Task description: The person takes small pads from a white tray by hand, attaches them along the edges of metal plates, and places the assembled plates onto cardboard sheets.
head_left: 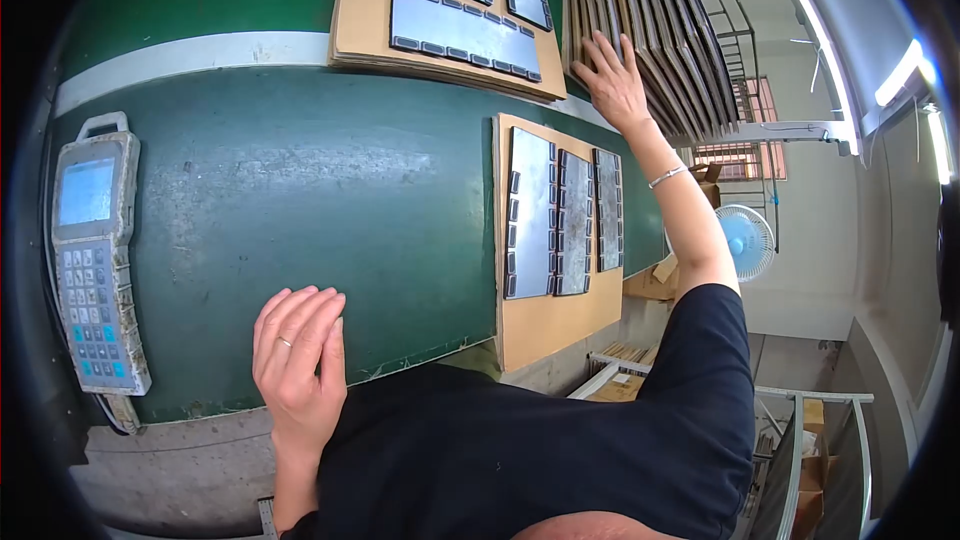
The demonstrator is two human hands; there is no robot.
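My left hand [300, 360] is over the near edge of the green table [320, 210], fingers stretched out and close together, with a ring on one finger and nothing visible in it. My right hand [615, 85] reaches up with fingers spread, at the near end of a row of upright dark-edged boards [650, 30]; whether its fingertips touch them I cannot tell. Left of that hand, a stack of tan boards [360, 15] carries metal plates [465, 28] edged with small black frames. Nearer, another tan board [560, 325] bears three similar plates [530, 215].
A handheld control panel [95, 260] with a screen and keys lies at the table's left end. To the right are a blue fan [743, 243], cardboard boxes [652, 282] and a metal rack [798, 460]. A pale strip [200, 55] crosses the table.
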